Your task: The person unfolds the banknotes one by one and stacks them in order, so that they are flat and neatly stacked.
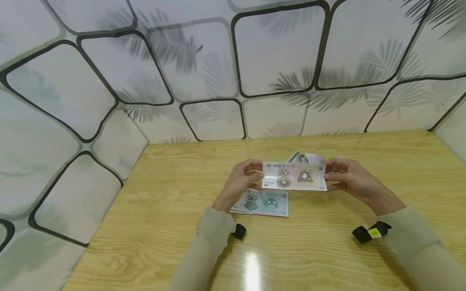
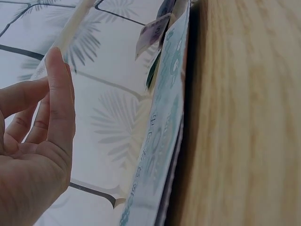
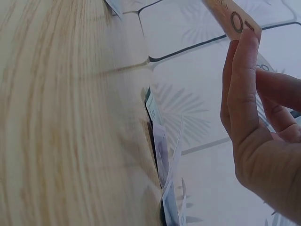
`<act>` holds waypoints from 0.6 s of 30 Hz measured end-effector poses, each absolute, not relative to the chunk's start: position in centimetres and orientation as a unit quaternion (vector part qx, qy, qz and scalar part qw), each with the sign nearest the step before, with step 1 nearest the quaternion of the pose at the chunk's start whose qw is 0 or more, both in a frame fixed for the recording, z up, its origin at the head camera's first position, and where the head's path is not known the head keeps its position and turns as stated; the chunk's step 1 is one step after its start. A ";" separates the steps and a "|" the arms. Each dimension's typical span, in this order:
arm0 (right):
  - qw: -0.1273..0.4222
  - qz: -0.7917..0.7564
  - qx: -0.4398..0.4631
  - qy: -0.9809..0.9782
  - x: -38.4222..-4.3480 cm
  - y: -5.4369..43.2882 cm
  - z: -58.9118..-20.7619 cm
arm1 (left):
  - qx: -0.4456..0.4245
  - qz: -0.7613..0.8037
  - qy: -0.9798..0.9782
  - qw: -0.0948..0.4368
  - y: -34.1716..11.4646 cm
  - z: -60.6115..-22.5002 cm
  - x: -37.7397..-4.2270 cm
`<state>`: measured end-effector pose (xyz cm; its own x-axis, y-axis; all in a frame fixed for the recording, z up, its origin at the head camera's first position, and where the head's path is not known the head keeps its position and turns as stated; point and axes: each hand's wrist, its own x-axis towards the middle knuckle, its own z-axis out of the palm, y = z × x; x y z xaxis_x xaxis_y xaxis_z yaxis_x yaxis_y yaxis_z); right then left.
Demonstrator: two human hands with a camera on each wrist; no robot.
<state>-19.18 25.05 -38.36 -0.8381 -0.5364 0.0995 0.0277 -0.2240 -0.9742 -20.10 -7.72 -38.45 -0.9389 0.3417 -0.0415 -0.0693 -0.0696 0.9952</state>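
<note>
A play banknote marked 20 (image 1: 295, 176), pale with a pinkish cartoon figure, is stretched level above the table. My left hand (image 1: 242, 176) pinches its left end between thumb and fingers. At the other end, my right hand (image 1: 351, 178) grips the edge the same way; the right wrist view shows the note's brownish corner (image 3: 235, 19) at the fingertips. Below the left hand lie teal notes marked 50 (image 1: 269, 204), more than one, slightly fanned. Behind the held note, green and purple notes (image 1: 314, 159) lie partly hidden.
The wooden table (image 1: 164, 226) reaches back to a wall (image 1: 276, 52) patterned with dark outlines and leaves. Another wall (image 1: 40, 133) borders the left. A black wrist device (image 1: 239, 231) hangs at the left cuff, another black device (image 1: 364, 234) at the right.
</note>
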 end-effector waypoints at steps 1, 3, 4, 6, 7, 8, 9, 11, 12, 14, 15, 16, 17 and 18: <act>0.188 -0.753 -0.219 0.591 -19.2 24.9 -38.4 | 0.101 0.726 0.666 0.142 -7.8 -38.5 -20.1; 0.190 -0.753 -0.228 0.588 -19.2 24.7 -38.4 | 0.102 0.727 0.664 0.140 -8.0 -38.4 -20.0; 0.191 -0.752 -0.231 0.587 -19.2 24.7 -38.4 | 0.101 0.728 0.663 0.140 -8.1 -38.4 -19.9; 0.193 -0.750 -0.235 0.587 -19.2 24.5 -38.4 | 0.103 0.728 0.663 0.140 -8.2 -38.4 -19.9; 0.194 -0.749 -0.237 0.588 -19.2 24.5 -38.4 | 0.103 0.728 0.663 0.140 -8.3 -38.4 -19.8; 0.194 -0.747 -0.239 0.589 -19.2 24.4 -38.4 | 0.104 0.727 0.664 0.139 -8.4 -38.4 -19.8; 0.196 -0.746 -0.241 0.589 -19.2 24.4 -38.4 | 0.105 0.727 0.665 0.139 -8.5 -38.4 -19.8; 0.198 -0.745 -0.242 0.589 -19.2 24.3 -38.4 | 0.106 0.725 0.666 0.138 -8.7 -38.4 -19.7; 0.198 -0.743 -0.241 0.592 -19.2 24.2 -38.3 | 0.106 0.725 0.667 0.138 -8.7 -38.4 -19.7; 0.198 -0.738 -0.236 0.600 -19.1 24.1 -38.3 | 0.106 0.724 0.668 0.137 -8.9 -38.4 -19.6; 0.198 -0.736 -0.233 0.605 -19.1 24.0 -38.3 | 0.105 0.723 0.669 0.137 -9.0 -38.4 -19.5; 0.196 -0.732 -0.229 0.610 -19.1 23.9 -38.2 | 0.105 0.722 0.670 0.137 -9.1 -38.4 -19.5; 0.195 -0.729 -0.226 0.617 -19.0 23.8 -38.2 | 0.104 0.722 0.671 0.137 -9.2 -38.3 -19.5; 0.192 -0.725 -0.224 0.623 -19.0 23.7 -38.2 | 0.105 0.721 0.672 0.136 -9.3 -38.3 -19.4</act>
<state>-18.98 23.67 -38.16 -0.8259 -0.5575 0.0847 0.0003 -0.1506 -0.9886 -19.42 -9.28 -38.32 -0.9408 0.3374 -0.0321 -0.0558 -0.0607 0.9966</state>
